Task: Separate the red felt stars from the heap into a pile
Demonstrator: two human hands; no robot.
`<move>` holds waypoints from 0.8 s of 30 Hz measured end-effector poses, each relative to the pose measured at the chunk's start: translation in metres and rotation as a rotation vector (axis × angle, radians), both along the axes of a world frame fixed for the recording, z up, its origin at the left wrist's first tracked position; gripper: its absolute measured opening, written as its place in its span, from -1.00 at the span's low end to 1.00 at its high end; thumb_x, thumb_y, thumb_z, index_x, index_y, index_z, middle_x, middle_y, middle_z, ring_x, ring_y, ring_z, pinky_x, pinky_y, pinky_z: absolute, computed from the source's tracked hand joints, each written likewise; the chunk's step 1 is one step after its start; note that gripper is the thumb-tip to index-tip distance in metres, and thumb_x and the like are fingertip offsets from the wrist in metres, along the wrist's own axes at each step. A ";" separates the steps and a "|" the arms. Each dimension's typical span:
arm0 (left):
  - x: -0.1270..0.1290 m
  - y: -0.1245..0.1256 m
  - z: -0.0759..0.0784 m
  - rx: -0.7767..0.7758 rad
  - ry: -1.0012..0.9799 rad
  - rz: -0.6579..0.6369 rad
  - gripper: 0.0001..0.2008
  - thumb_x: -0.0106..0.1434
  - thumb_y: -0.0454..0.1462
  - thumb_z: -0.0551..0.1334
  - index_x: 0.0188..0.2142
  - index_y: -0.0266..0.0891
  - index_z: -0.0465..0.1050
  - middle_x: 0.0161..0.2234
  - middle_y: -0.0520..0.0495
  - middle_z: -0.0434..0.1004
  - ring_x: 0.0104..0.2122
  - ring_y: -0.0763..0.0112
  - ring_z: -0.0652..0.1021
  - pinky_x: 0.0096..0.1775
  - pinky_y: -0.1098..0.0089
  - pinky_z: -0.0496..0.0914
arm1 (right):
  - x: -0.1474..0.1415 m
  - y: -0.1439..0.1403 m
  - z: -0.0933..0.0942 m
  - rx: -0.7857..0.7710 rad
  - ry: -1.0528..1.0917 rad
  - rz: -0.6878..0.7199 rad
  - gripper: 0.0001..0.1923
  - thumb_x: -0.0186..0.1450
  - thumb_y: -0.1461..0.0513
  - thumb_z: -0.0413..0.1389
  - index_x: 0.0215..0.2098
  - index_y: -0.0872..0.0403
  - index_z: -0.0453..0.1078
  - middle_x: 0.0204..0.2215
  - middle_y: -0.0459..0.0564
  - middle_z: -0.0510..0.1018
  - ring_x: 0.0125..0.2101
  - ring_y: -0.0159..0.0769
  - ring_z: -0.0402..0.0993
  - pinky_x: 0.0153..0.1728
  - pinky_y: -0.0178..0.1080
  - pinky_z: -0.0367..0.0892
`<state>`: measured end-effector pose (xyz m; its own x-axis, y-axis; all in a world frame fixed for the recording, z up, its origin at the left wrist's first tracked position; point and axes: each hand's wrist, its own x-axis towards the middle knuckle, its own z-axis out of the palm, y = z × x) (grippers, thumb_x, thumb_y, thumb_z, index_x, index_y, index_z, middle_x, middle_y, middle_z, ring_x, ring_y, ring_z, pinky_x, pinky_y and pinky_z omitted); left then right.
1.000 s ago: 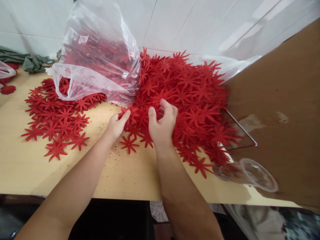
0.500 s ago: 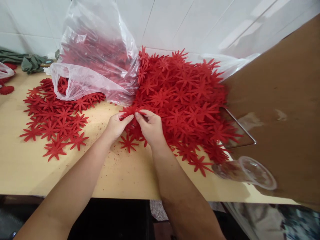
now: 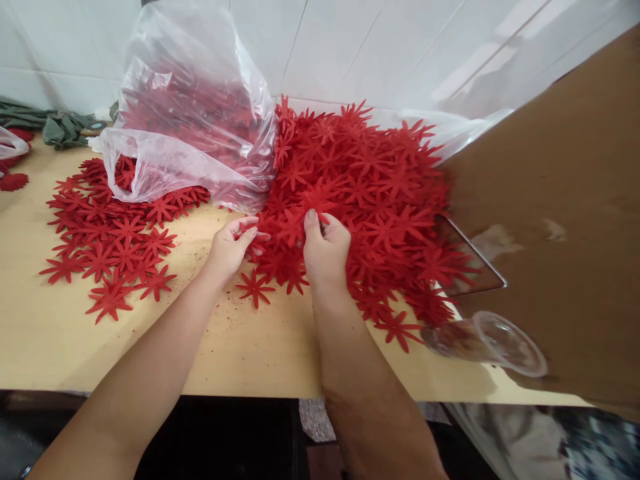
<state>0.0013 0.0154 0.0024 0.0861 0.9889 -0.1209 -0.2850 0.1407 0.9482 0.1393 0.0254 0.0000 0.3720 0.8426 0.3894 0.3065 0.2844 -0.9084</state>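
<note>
The table (image 3: 150, 347) carries a big heap (image 3: 365, 193) of red flower cut-outs at its middle and 2 o'clock side, banked against the wall. At 10 o'clock a clear bag (image 3: 195, 113) slumps open-mouthed toward the left, stuffed with more of the same flowers, some spilling from its mouth onto a flat spread (image 3: 110, 240) at 9 o'clock. At 4 o'clock a clear cup (image 3: 493, 343) lies on its side at the table edge, below a brown board (image 3: 565, 220); whether anything is in it cannot be told. Half a second ago both hands met pinching at the heap's near edge; now they have parted. The right hand (image 3: 326, 253) has shifted toward 1 o'clock and sits on the heap, thumb up, fingers curled into the flowers, seemingly closed on some, though the grip itself is hidden. The left hand (image 3: 230, 247) stays at the heap's 8 o'clock edge, thumb and fingers pinched on a flower (image 3: 257, 235). That reads as a piece being drawn loose from the heap. A single flower (image 3: 255, 288) lies just below the hands, apart from the heap.
</note>
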 end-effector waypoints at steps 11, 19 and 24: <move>-0.006 0.004 0.002 -0.160 -0.302 -0.081 -0.49 0.20 0.03 -0.10 -0.07 -0.26 0.29 -0.33 -0.15 0.54 -0.37 0.38 0.53 -0.38 0.40 0.37 | -0.008 -0.007 -0.002 0.159 -0.392 -0.057 -0.52 0.09 0.02 0.10 -0.09 0.08 0.26 -0.17 0.14 0.34 -0.13 -0.16 0.31 -0.15 -0.05 0.29; -0.002 -0.005 0.006 -0.133 -0.343 -0.215 -0.53 0.24 -0.04 -0.11 -0.02 -0.23 0.29 -0.16 -0.16 0.49 -0.24 0.38 0.50 -0.27 0.41 0.36 | -0.026 -0.013 -0.011 -0.060 -0.148 0.318 -0.70 0.05 0.23 0.13 -0.22 0.10 0.28 -0.36 -0.01 0.48 -0.35 -0.33 0.45 -0.25 -0.17 0.37; -0.002 -0.013 0.011 -0.118 -0.346 -0.266 -0.48 0.21 -0.09 -0.03 0.14 -0.15 0.05 0.09 -0.18 0.27 -0.20 0.37 0.49 -0.11 0.29 0.32 | -0.016 -0.015 -0.001 -0.024 -0.283 0.141 -0.73 0.13 0.22 0.03 -0.19 0.08 0.36 -0.29 0.04 0.51 -0.29 -0.24 0.45 -0.17 -0.08 0.33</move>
